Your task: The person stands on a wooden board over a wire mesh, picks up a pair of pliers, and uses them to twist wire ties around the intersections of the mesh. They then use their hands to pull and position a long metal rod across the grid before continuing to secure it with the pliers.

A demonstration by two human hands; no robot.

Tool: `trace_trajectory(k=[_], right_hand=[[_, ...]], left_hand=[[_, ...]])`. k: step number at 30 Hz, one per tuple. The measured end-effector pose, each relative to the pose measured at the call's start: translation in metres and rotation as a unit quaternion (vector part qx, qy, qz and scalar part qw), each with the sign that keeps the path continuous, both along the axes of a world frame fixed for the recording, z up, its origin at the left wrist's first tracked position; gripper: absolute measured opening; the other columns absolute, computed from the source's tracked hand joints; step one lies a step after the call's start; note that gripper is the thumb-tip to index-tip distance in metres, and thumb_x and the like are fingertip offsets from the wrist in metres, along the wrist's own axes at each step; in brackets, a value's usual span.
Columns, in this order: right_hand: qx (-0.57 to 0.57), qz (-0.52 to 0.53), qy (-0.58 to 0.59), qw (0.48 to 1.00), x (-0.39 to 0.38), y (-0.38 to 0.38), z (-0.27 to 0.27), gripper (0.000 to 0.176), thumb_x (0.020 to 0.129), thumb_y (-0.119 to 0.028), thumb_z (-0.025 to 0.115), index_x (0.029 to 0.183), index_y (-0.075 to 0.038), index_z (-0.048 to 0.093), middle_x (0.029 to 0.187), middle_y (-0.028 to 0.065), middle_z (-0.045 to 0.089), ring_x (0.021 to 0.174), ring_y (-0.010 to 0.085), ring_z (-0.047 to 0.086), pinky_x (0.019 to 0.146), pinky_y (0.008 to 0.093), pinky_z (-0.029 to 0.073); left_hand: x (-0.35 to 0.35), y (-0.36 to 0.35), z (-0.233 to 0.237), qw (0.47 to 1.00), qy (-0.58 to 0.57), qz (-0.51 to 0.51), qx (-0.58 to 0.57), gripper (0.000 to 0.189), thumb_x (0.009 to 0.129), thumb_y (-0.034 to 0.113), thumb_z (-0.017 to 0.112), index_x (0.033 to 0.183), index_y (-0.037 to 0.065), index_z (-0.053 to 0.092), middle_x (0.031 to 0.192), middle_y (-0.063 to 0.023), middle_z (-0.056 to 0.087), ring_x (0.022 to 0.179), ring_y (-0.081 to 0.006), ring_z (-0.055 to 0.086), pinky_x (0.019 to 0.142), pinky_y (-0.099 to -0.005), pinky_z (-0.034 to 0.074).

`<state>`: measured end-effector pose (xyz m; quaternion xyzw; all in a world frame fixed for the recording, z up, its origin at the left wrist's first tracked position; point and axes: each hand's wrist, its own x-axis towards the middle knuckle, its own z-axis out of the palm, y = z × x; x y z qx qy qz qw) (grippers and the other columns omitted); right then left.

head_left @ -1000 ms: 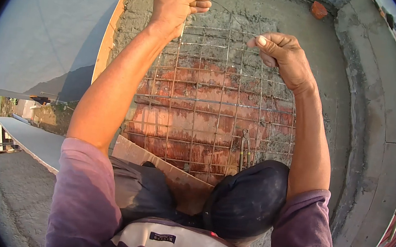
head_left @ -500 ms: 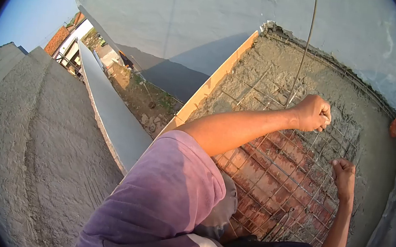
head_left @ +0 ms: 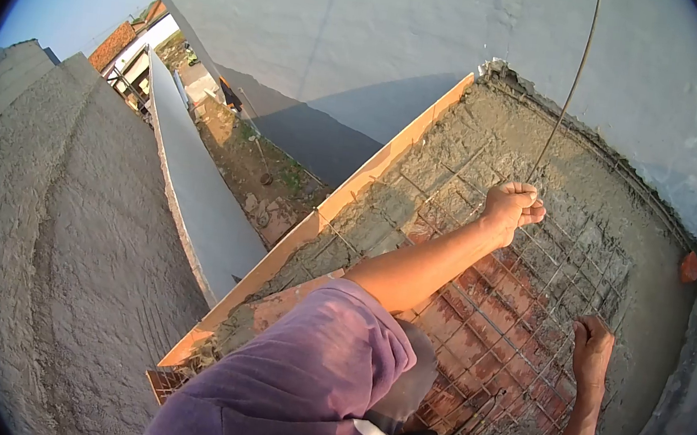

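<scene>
My left hand [head_left: 511, 212] is above the bar mesh with its fingers curled together, and the lower end of a long thin rod [head_left: 563, 113] meets its top edge in this view. Lower right, my right hand [head_left: 591, 353] is closed, thumb on top, over the right side of the mesh. I cannot tell what either hand holds. Beneath them a steel bar mesh [head_left: 489, 305] lies over reddish panels [head_left: 472, 343]. Wet grey concrete [head_left: 510, 120] covers the far part of the mesh and runs down the right side.
A wooden edge board [head_left: 391, 149] bounds the slab on the left, with a drop to the ground [head_left: 240, 149] beyond. A rendered wall [head_left: 405, 26] stands at the back. An orange-red lump [head_left: 689, 267] sits at the right edge. Rough grey concrete [head_left: 95, 257] fills the left.
My left hand has turned, its fingers curled less tightly, and it now overlaps the rod's lower end. The right hand sits lower. The view has shifted, showing more of the wooden edge board.
</scene>
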<state>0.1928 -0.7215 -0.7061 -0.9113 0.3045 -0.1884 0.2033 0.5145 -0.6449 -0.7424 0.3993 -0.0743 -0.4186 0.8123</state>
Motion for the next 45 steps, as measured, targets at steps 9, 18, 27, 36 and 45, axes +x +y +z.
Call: trace_trajectory(k=[9, 18, 27, 36, 45], right_hand=[[-0.083, -0.104, -0.025, 0.991, -0.005, -0.020, -0.011, 0.017, 0.095, -0.013, 0.069, 0.086, 0.001, 0.067, 0.066, 0.0135, 0.057, 0.058, 0.0243, 0.058, 0.058, 0.0409, 0.046], [0.453, 0.017, -0.185, 0.872, -0.015, -0.001, 0.036, 0.027, 0.096, -0.014, 0.069, 0.075, 0.002, 0.067, 0.058, -0.0016, 0.057, 0.053, 0.0084, 0.053, 0.050, 0.0305, 0.039], [0.212, -0.178, -0.096, 0.956, -0.040, -0.035, 0.035, 0.035, 0.097, -0.020, 0.071, 0.071, -0.003, 0.057, 0.053, -0.0026, 0.047, 0.048, 0.0057, 0.042, 0.046, 0.0292, 0.035], [0.154, -0.088, 0.079, 0.981, -0.048, -0.010, 0.029, 0.023, 0.089, -0.009, 0.074, 0.070, 0.000, 0.064, 0.058, 0.0051, 0.053, 0.054, 0.0131, 0.046, 0.055, 0.0390, 0.038], [0.323, -0.036, 0.213, 0.921, -0.037, 0.006, 0.001, 0.023, 0.077, -0.011, 0.077, 0.096, 0.001, 0.072, 0.075, 0.0104, 0.070, 0.072, 0.0212, 0.067, 0.069, 0.0365, 0.054]], left_hand=[[0.031, 0.025, 0.010, 0.992, 0.044, -0.059, -0.105, 0.021, 0.101, 0.009, 0.062, 0.118, -0.004, 0.063, 0.089, -0.0075, 0.064, 0.084, -0.0211, 0.066, 0.083, -0.0377, 0.059], [0.038, 0.036, 0.038, 0.883, -0.435, 0.146, 0.103, 0.008, 0.098, 0.005, 0.067, 0.095, -0.002, 0.068, 0.085, -0.0098, 0.071, 0.076, -0.0149, 0.070, 0.068, -0.0314, 0.060], [0.015, 0.038, 0.030, 0.985, -0.152, -0.083, -0.015, 0.010, 0.099, 0.003, 0.063, 0.104, -0.004, 0.067, 0.091, -0.0115, 0.069, 0.077, -0.0205, 0.071, 0.072, -0.0365, 0.062], [0.024, 0.029, -0.002, 0.994, -0.061, -0.058, -0.070, 0.012, 0.100, 0.003, 0.060, 0.111, -0.001, 0.063, 0.106, -0.0127, 0.068, 0.099, -0.0268, 0.069, 0.099, -0.0442, 0.058], [-0.077, 0.019, -0.018, 0.946, -0.192, -0.262, -0.014, 0.013, 0.099, 0.004, 0.064, 0.110, -0.003, 0.068, 0.106, -0.0148, 0.073, 0.099, -0.0256, 0.073, 0.089, -0.0387, 0.063]])
